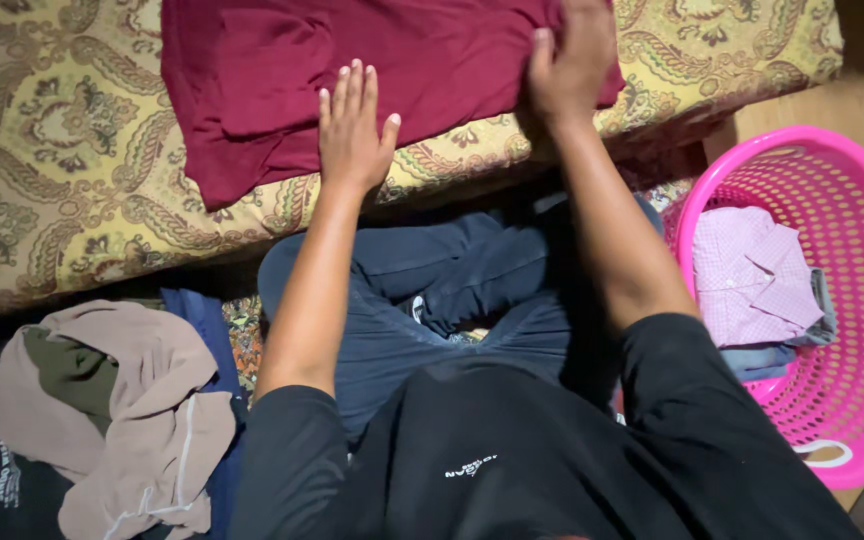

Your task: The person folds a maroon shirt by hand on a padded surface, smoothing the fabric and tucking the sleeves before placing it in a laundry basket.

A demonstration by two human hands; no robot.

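Black-sleeved arms reach over crossed legs to a maroon shirt (pixel 352 60) spread on the patterned mattress (pixel 62 170), left hand (pixel 352 130) pressing flat with fingers together, right hand (pixel 572 65) gripping its edge, seemingly mid-fold, near a pink basket (pixel 852 300).

left hand (pixel 353 128) flat, palm down, fingers together, arm straight out. right hand (pixel 570 62) further forward, fingers curled, pinching down, forearm angled in.

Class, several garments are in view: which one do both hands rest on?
The dark red garment spread on the patterned cushion; the left hand and right hand press it, and the others lie untouched.
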